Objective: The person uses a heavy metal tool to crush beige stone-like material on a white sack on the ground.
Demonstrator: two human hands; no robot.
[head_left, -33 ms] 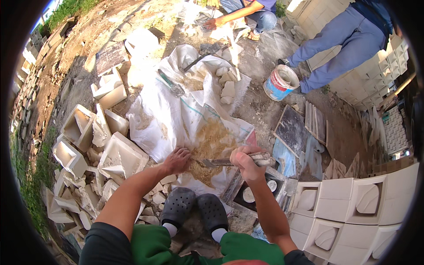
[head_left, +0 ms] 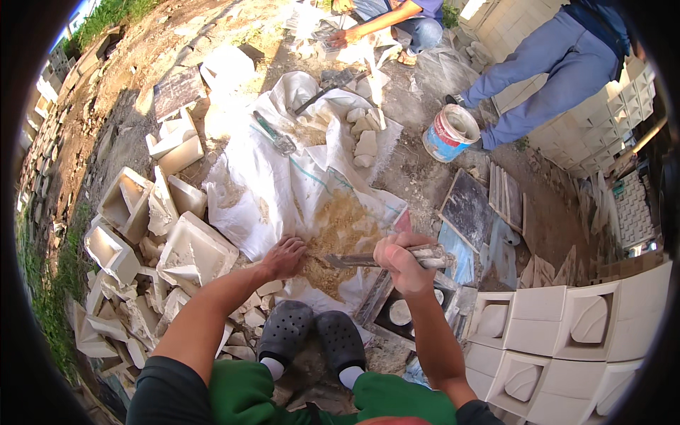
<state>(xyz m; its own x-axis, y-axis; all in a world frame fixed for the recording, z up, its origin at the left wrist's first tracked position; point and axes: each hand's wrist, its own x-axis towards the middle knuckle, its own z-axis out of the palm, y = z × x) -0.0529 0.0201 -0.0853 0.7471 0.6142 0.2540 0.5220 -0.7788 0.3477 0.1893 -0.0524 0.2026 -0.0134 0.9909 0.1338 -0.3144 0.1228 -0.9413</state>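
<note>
My right hand (head_left: 404, 263) is wrapped round the pale, crusted handle of a flat-bladed metal tool (head_left: 358, 260). The blade points left, low over tan sandy powder (head_left: 346, 225) on a spread white woven sack (head_left: 241, 177). At the sack's near edge lies my left hand (head_left: 285, 258), palm down with fingers stretched out beside the powder, just left of the blade tip. What is under its palm is hidden. Farther up the sack are a dark-headed hammer (head_left: 322, 93), a green-handled tool (head_left: 273, 134) and several pale stone chunks (head_left: 365, 142).
Broken cream-coloured hollow blocks (head_left: 195, 251) are piled on the left. A dark frame (head_left: 386, 315) holding round pale pieces sits by my right forearm. Cream blocks (head_left: 531, 312) stand lower right. A paint bucket (head_left: 451, 132) is near a standing person (head_left: 549, 74); another person's hand (head_left: 343, 37) works beyond.
My right hand has shifted slightly to the right with the flat-bladed tool. My left hand stays in place.
</note>
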